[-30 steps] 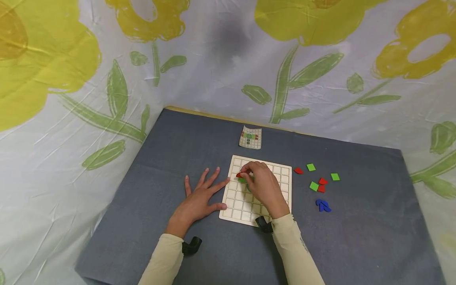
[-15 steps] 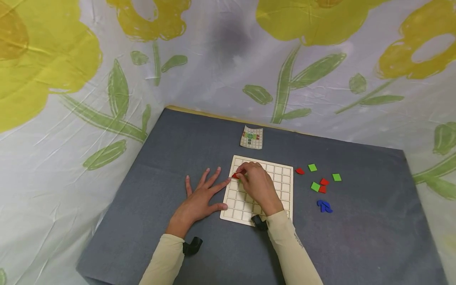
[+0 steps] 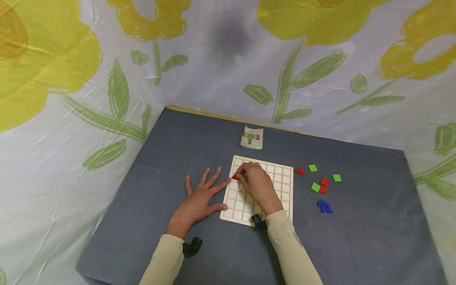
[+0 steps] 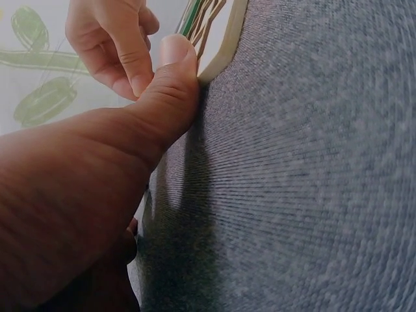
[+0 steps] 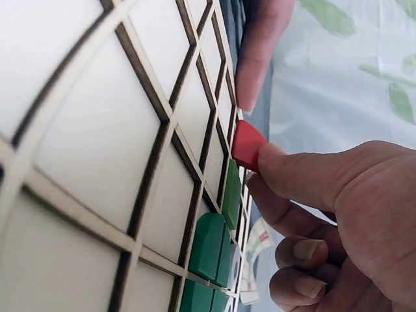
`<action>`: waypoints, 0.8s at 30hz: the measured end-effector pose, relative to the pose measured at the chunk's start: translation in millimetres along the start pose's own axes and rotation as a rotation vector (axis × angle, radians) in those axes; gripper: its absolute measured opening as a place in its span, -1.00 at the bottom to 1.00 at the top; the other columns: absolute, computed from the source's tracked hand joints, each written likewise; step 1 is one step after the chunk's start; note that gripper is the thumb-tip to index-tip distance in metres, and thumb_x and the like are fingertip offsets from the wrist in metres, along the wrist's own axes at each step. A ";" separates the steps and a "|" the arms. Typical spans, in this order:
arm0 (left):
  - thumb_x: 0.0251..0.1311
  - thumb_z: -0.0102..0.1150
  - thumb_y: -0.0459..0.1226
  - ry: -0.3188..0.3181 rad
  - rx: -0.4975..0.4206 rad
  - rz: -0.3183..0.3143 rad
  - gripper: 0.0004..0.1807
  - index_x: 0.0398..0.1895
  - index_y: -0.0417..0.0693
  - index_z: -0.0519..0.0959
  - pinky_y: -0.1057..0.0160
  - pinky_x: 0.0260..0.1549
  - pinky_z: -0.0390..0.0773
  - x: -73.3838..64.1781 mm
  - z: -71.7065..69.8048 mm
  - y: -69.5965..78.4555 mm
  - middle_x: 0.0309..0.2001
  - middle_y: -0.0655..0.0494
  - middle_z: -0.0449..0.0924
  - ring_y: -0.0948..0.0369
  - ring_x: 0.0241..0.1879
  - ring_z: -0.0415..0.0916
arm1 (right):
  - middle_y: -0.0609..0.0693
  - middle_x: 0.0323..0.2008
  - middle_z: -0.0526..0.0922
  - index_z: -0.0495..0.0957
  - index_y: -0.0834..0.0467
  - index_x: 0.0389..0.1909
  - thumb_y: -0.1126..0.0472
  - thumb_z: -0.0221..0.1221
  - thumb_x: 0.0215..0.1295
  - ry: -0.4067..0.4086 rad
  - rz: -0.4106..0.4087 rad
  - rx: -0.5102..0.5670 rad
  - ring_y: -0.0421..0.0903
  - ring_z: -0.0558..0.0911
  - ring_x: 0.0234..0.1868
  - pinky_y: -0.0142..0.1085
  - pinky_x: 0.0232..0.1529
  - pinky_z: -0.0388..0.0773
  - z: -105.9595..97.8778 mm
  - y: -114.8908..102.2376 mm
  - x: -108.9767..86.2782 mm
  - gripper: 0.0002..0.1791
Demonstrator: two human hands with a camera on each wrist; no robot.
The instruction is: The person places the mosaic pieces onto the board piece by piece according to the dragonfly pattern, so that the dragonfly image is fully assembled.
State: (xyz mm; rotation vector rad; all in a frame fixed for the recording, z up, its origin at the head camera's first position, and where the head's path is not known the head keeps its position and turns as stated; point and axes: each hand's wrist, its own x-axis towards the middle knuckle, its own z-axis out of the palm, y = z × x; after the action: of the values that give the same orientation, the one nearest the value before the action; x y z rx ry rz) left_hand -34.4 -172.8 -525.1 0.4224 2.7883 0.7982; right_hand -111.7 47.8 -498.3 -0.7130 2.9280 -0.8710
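My right hand (image 3: 259, 186) pinches a red tile with a curved edge (image 5: 247, 144) between thumb and forefinger. It is at the left side of the wooden grid board (image 3: 238, 204), in the upper part. In the right wrist view, a green tile (image 5: 231, 195) sits on the board beside the red one, with darker green tiles (image 5: 208, 244) nearer the camera. My left hand (image 3: 199, 200) lies with fingers spread on the table left of the board. Its thumb (image 4: 174, 71) touches the board's edge, and its forefinger tip is close to the red tile.
A picture card (image 3: 251, 137) with a grid pattern lies behind the board. To the right are loose green squares (image 3: 337, 177), red tiles (image 3: 300, 171) and a small cluster of blue pieces (image 3: 324, 206). A flower-printed cloth (image 3: 213, 71) hangs behind the grey table (image 3: 356, 245).
My right hand has shifted slightly left with the red tile, bringing it to the board's left side near my left forefinger. The left hand has stayed in place.
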 end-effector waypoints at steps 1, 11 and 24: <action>0.17 0.34 0.27 -0.001 -0.001 -0.001 0.00 0.68 0.43 0.19 -0.61 0.34 -0.63 -0.2 0.0 0.1 0.74 0.15 -0.19 -0.11 0.71 -0.38 | -0.11 -0.27 0.72 0.73 0.08 -0.19 0.23 0.41 0.40 -0.002 -0.002 -0.003 -0.11 0.61 -0.21 -0.20 -0.25 0.62 0.0 0.4 0.1 -0.95; 0.17 0.36 0.27 0.000 0.000 -0.005 0.00 0.68 0.45 0.19 -0.61 0.34 -0.63 0.7 0.2 0.0 0.74 0.14 -0.18 -0.11 0.71 -0.37 | -0.08 -0.25 0.72 0.77 0.09 -0.20 0.22 0.43 0.38 -0.032 -0.028 -0.011 -0.10 0.59 -0.22 -0.22 -0.27 0.60 -0.3 2.5 1.9 -0.95; 0.18 0.37 0.26 0.002 -0.002 -0.002 -0.01 0.68 0.43 0.20 -0.63 0.34 -0.61 0.4 -1.3 0.8 0.74 0.14 -0.17 -0.11 0.71 -0.37 | -0.05 -0.20 0.59 0.82 0.09 -0.19 0.21 0.45 0.35 -0.007 -0.054 -0.092 -0.06 0.64 -0.11 -0.16 -0.19 0.71 2.8 2.8 -1.0 -0.93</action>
State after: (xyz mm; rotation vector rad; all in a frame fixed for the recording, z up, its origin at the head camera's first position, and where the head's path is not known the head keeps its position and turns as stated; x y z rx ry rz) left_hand -35.0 -172.7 -523.6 0.4181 2.7885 0.8017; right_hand -111.6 48.8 -502.3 -0.8014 2.9730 -0.7393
